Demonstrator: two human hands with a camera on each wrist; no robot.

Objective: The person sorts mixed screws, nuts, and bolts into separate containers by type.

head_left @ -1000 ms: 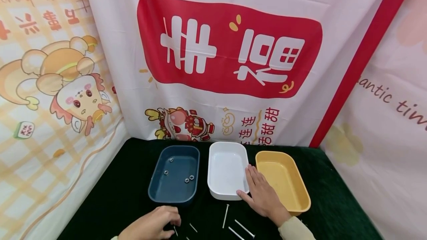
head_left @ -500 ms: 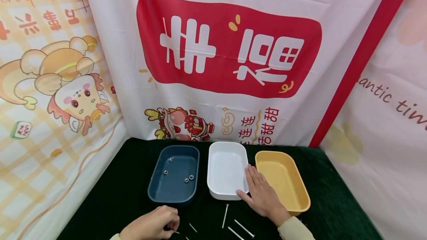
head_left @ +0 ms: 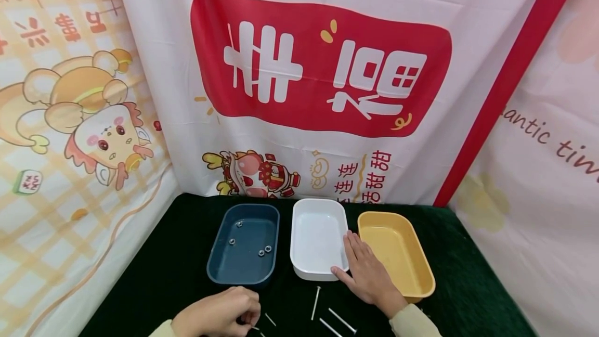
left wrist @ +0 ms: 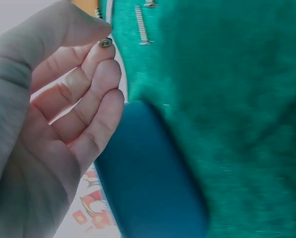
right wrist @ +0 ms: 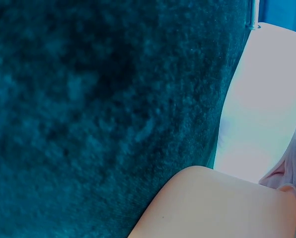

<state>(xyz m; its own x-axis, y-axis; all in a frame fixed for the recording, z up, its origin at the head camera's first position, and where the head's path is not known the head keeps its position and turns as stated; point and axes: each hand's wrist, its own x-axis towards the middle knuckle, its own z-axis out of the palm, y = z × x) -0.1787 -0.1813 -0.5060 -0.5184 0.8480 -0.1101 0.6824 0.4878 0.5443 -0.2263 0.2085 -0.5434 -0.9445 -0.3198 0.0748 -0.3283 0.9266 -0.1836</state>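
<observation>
My left hand (head_left: 222, 313) is low in the head view, in front of the blue tray (head_left: 212, 267). Its thumb and forefinger pinch a small screw (left wrist: 106, 43), whose round end shows in the left wrist view while the rest is mostly hidden. Beside those fingertips a short screw (head_left: 270, 319) lies on the dark green cloth. My right hand (head_left: 369, 274) rests with straight fingers against the right side of the white tray (head_left: 320, 276). Several longer screws lie in front of that tray, among them one long screw (head_left: 316, 303) and another (head_left: 342, 320).
Several metal nuts, one nut (head_left: 268, 249) among them, lie in the blue tray. A yellow tray (head_left: 421, 287) stands at the right, partly behind my right hand. A printed curtain (head_left: 323, 165) hangs along the table's back edge.
The left hand first reaches at a small screw on the cloth, then pinches it and shifts slightly right. The right hand keeps its place at the white tray.
</observation>
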